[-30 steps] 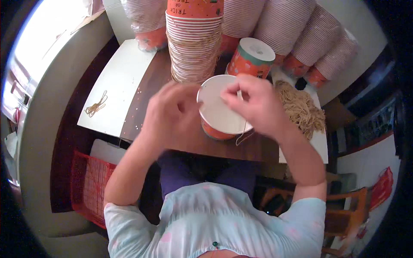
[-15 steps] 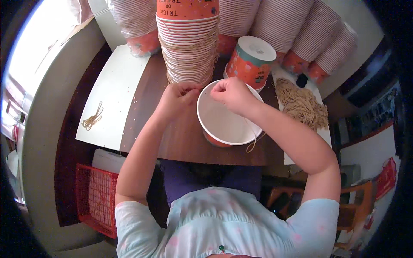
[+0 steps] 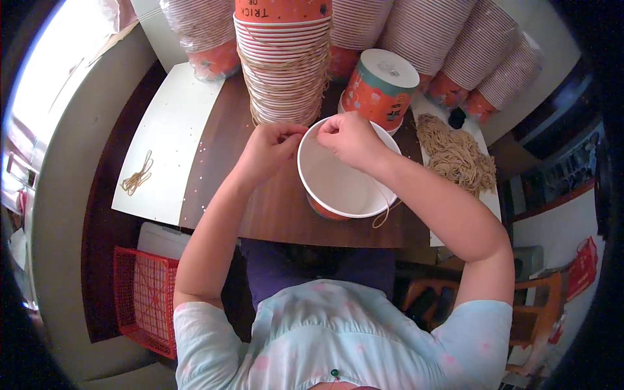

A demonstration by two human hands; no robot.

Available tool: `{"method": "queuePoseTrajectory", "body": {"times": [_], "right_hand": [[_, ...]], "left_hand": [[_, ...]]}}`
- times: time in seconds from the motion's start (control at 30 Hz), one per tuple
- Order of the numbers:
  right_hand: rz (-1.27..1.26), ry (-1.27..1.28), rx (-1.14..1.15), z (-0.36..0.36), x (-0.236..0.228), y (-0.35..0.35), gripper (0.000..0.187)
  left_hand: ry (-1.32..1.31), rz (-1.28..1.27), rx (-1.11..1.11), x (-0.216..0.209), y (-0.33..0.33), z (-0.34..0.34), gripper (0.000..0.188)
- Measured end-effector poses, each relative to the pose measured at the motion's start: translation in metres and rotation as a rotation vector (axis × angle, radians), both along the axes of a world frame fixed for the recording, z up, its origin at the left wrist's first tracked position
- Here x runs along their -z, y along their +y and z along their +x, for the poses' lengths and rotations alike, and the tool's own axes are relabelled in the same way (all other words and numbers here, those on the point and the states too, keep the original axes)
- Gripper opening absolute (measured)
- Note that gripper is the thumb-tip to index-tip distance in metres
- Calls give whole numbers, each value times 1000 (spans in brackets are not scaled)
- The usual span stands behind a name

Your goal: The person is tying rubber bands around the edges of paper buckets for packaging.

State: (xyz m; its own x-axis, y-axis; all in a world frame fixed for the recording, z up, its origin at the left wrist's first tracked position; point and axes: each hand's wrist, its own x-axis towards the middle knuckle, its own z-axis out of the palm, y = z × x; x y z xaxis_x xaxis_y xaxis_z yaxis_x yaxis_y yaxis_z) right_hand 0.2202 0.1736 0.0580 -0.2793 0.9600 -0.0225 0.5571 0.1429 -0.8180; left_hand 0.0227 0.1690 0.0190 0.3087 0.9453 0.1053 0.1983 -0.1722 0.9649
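At the rim of a white-lined bucket [image 3: 341,185] on the surface [image 3: 286,222], with left hand [image 3: 274,151] outside and right hand [image 3: 352,138] inside; cannot tell either grip's hold from this angle. Crowded behind by a bucket stack [image 3: 283,68] with inverted dark lettering [image 3: 257,12] and an upturned bucket [image 3: 377,94]; flanked at right by tan cord [image 3: 455,155].

The left window [image 3: 58,62] glares; the corners are black.

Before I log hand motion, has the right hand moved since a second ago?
Yes, the right hand has moved left, judged against the upturned bucket behind it.
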Motion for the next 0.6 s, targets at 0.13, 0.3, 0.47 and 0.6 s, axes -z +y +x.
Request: {"method": "queuePoseTrajectory", "body": {"times": [0.13,0.3,0.47,0.6], "right_hand": [[12,40,-16,-1,5,3,14],[-20,43,-43,-5,5,4,15],[-43,0,-119,-2,0,-2,14],[-107,-66,-249,6,-6,-6,13]], "left_hand": [[27,14,9,-2,0,1,26],[-33,-31,57,-3,-6,1,25],[190,97,-8,-15,-22,3,20],[367,305,-77,-25,-46,13,15]]}}
